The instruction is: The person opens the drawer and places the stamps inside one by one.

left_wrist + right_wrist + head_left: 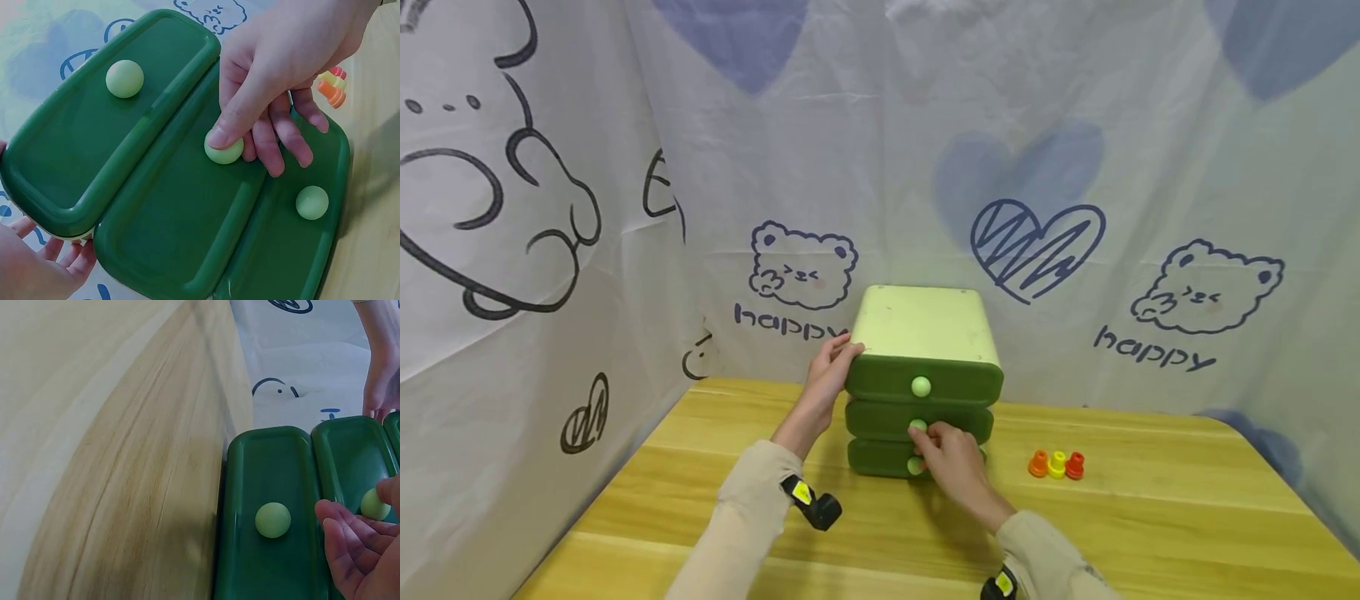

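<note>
A small cabinet (925, 325) with a pale yellow-green top and three dark green drawers stands on the table, each drawer with a round light green knob. At its left side, my left hand (829, 379) rests against the wall near the top front corner. My right hand (958, 462) is at the front, pinching the knob (226, 152) of the middle drawer (178, 212) between thumb and index finger; its other fingers extend beside the knob. Above it is the top drawer (69, 147), and below it the bottom drawer (269, 469). All three fronts look pushed in.
Right of the cabinet, an orange peg-like piece (1038, 464), a yellow one (1057, 465) and a red one (1075, 466) stand in a row on the wooden table (1150, 517). A printed cloth (910, 167) hangs behind the cabinet and along the left side.
</note>
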### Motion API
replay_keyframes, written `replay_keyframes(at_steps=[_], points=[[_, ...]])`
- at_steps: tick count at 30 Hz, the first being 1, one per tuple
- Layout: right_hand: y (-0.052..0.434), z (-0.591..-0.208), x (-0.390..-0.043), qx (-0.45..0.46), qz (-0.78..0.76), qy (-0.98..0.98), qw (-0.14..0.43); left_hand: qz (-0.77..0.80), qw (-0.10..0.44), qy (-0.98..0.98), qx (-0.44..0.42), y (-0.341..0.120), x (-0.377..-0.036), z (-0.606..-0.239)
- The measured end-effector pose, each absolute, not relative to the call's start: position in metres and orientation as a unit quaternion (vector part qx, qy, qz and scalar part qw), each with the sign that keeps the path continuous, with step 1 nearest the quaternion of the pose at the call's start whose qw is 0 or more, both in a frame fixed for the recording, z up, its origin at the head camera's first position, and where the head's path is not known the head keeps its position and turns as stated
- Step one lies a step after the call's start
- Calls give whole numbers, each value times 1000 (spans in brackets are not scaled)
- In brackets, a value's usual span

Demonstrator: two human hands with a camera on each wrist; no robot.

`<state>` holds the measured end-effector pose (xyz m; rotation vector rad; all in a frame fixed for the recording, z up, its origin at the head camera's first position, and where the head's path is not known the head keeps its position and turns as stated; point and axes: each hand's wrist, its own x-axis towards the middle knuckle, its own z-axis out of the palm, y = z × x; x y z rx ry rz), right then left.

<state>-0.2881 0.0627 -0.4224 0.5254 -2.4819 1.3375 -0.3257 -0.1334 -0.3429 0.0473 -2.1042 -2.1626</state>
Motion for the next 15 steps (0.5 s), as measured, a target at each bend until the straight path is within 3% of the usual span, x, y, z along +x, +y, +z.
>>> replay_keyframes(at_steps=[15], points=[[65,-423,-290,179,460,-861,125,-703,135,-698,-2,-128,-327,-357]])
